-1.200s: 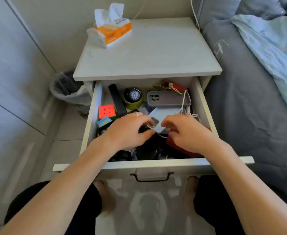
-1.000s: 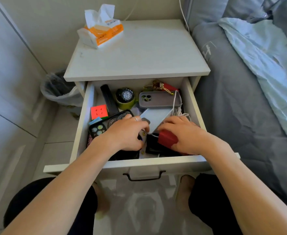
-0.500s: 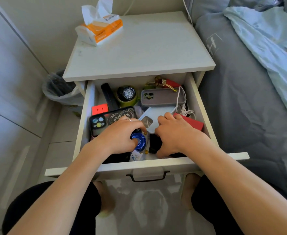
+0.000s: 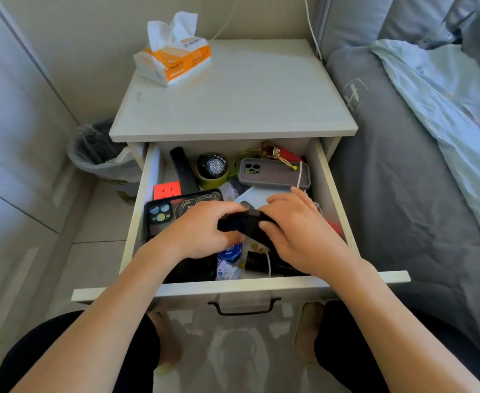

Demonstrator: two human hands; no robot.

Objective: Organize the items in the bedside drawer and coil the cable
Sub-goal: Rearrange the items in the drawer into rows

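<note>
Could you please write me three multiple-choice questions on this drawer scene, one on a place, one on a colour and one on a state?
1. Where is the tissue pack?
A. in the drawer
B. on the nightstand top
C. on the bed

2. What colour is the cube at the drawer's left side?
A. red
B. blue
C. white

3. What are the hands doing?
A. both lie flat on the nightstand
B. one pulls the drawer handle
C. both hold a black item

Answers:
1 B, it sits at the top's back left corner.
2 A, its upper face is red.
3 C, the left hand and right hand grip it together above the drawer.
</note>
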